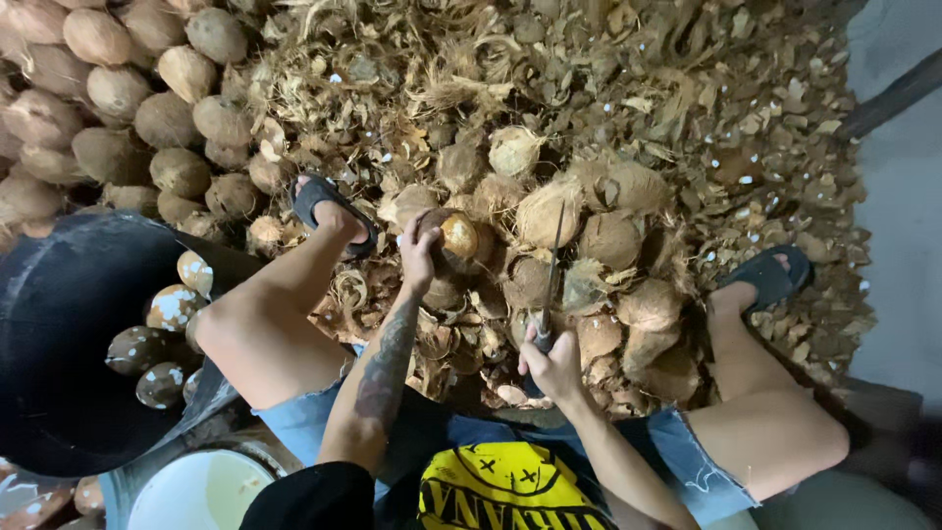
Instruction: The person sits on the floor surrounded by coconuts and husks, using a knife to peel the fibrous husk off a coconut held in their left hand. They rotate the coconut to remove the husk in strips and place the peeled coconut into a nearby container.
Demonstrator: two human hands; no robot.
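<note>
Resting on a heap of dry, fibrous husk scraps [628,88] between the feet, a round, partly peeled coconut [457,236] shows smooth tan shell. The left hand [419,250] grasps its side with curled fingers. Just beside it, the right hand [554,365] is clenched on a thin-bladed knife [549,280], point up, among rough brown coconuts [613,240].

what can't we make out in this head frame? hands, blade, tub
- Brown husked coconut: its left side is covered by the left hand.
- Long thin metal blade: handle buried in the right hand; tip lost against the husk pile.
- Large black tub: cut by the left edge; the left thigh hides part of its peeled coconuts.
- White bucket: cut by the bottom edge.
</note>
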